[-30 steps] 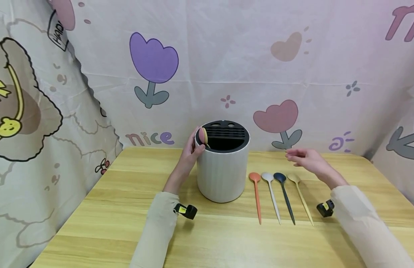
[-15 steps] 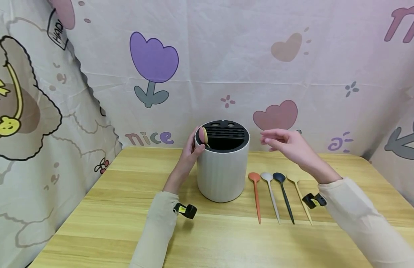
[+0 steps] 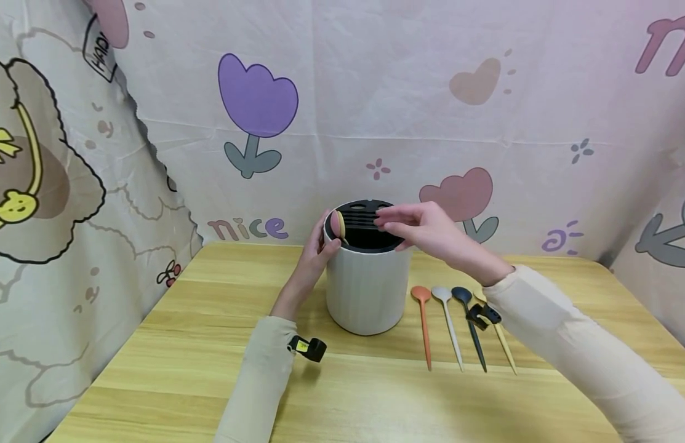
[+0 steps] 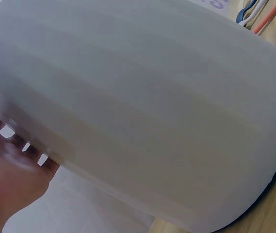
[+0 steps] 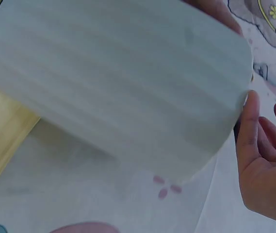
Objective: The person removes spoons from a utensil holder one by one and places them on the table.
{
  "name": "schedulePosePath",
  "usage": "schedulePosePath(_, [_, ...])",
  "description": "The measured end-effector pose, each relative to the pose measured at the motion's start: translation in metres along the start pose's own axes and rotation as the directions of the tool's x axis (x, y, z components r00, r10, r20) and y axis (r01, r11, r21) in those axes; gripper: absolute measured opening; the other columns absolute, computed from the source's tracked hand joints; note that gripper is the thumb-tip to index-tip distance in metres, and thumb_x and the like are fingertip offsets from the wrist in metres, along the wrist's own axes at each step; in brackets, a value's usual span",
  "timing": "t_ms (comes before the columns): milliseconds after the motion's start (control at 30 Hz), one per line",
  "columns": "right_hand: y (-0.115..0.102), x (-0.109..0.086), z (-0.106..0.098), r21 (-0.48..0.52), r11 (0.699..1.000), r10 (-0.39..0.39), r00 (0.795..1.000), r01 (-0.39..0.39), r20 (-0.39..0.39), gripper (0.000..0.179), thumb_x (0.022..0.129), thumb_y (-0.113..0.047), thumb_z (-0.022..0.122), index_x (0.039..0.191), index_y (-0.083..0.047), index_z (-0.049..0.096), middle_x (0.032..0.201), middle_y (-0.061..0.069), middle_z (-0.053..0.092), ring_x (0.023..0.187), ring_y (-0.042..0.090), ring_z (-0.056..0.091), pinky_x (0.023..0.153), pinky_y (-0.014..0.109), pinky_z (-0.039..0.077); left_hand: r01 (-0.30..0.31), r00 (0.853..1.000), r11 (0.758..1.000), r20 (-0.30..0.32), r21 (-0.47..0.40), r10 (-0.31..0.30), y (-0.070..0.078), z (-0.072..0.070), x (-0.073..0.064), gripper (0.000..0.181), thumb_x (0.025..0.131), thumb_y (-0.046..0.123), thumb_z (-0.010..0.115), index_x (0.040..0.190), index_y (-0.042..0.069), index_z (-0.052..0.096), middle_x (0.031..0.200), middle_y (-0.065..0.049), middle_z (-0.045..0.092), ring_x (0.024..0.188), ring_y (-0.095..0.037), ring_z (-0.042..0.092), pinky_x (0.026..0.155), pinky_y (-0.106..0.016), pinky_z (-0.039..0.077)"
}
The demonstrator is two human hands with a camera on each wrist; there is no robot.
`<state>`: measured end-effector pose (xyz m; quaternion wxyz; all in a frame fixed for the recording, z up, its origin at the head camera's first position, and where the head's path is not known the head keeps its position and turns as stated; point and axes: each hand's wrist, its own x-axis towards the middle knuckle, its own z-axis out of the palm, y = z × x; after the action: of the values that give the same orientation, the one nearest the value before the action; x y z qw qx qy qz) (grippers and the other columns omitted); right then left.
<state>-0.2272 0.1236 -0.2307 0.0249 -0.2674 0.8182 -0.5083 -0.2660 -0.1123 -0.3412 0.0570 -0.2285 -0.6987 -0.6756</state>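
Observation:
A white ribbed utensil holder with a black slotted top stands upright on the table. My left hand holds its left side, thumb at the rim and fingers around the back; in the left wrist view this hand lies along the wall. Beside the thumb, a pink and a yellow spoon head stick up from the opening. Over the right part of the top is my right hand, fingers loosely bent with nothing visible in them. The right wrist view has that hand right at the rim.
Right of the holder, an orange spoon, a white spoon, a dark blue spoon and a yellow spoon lie side by side on the wooden table. A patterned cloth hangs behind.
My right hand has moved left, from above the right side of the table to over the holder's top. The left hand has stayed on the holder.

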Motion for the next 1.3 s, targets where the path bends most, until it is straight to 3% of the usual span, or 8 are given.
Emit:
schedulePosePath(267, [-0.016,0.023,0.014,-0.015,0.996,0.086,0.996,-0.086,0.009,0.036,0.097,-0.013,0.060,0.130,-0.001,0.059,0.118,0.012,0.067,0.105,0.026,0.064,0.058,0.028,0.054,0.004,1.000,1.000,0.001,0.002,-0.004,0.000,0.000,0.000,0.118,0.070,0.081,0.059,0.156,0.013,0.013,0.160,-0.006,0.015,0.145,-0.022,0.015,0.114,-0.048,0.017])
schedulePosePath(533, [-0.019,0.038,0.027,-0.170,0.981,0.085,0.995,-0.091,-0.043,0.029,0.090,-0.023,0.069,0.115,-0.010,0.072,0.100,0.005,0.073,0.073,0.031,0.059,0.049,0.026,0.044,-0.009,1.000,1.000,0.012,-0.011,0.009,-0.001,-0.001,0.000,0.113,0.075,0.078,0.058,0.156,0.013,0.013,0.160,-0.005,0.014,0.145,-0.020,0.015,0.115,-0.047,0.016])
schedulePosePath(833, [-0.020,0.048,0.046,-0.208,0.975,0.074,0.997,-0.077,-0.023,0.026,0.088,-0.033,0.071,0.101,-0.012,0.078,0.085,0.001,0.073,0.070,0.019,0.061,0.054,0.027,0.049,0.004,1.000,1.000,0.013,-0.018,-0.003,-0.001,-0.002,0.000,0.117,0.071,0.080,0.059,0.156,0.014,0.013,0.159,-0.006,0.014,0.144,-0.022,0.017,0.114,-0.048,0.017])
schedulePosePath(967, [-0.019,0.048,0.042,-0.198,0.978,0.061,0.998,-0.064,-0.017,0.025,0.091,-0.024,0.069,0.107,-0.005,0.074,0.094,0.007,0.073,0.078,0.022,0.064,0.056,0.027,0.051,-0.004,1.000,1.000,0.025,-0.024,0.004,0.000,-0.001,0.000,0.112,0.075,0.076,0.059,0.156,0.015,0.012,0.160,-0.006,0.013,0.145,-0.022,0.014,0.115,-0.048,0.015])
schedulePosePath(1100, [-0.016,0.047,0.035,-0.170,0.983,0.065,0.998,-0.065,-0.002,0.026,0.092,-0.012,0.067,0.114,0.002,0.069,0.105,0.014,0.070,0.089,0.023,0.065,0.058,0.027,0.053,0.000,1.000,0.999,0.031,-0.037,0.001,0.001,-0.001,-0.001,0.091,0.090,0.055,0.057,0.156,0.014,0.010,0.161,-0.007,0.009,0.146,-0.023,0.010,0.115,-0.048,0.013])
schedulePosePath(1233, [-0.011,0.046,0.030,-0.178,0.982,0.069,0.998,-0.067,0.003,0.027,0.091,-0.010,0.068,0.114,0.003,0.068,0.105,0.015,0.070,0.088,0.022,0.065,0.059,0.027,0.053,0.017,1.000,1.000,0.019,-0.012,-0.017,0.003,-0.001,-0.001,0.087,0.091,0.053,0.055,0.156,0.015,0.012,0.160,-0.006,0.011,0.146,-0.021,0.011,0.115,-0.048,0.015])
schedulePosePath(1300, [-0.007,0.045,0.026,-0.182,0.981,0.065,0.998,-0.062,0.007,0.026,0.090,-0.010,0.069,0.112,0.004,0.068,0.104,0.015,0.071,0.086,0.021,0.065,0.058,0.026,0.053,0.019,1.000,1.000,0.010,-0.001,-0.019,0.002,0.000,-0.002,0.095,0.086,0.063,0.057,0.156,0.016,0.014,0.160,-0.005,0.012,0.145,-0.020,0.012,0.115,-0.047,0.016])
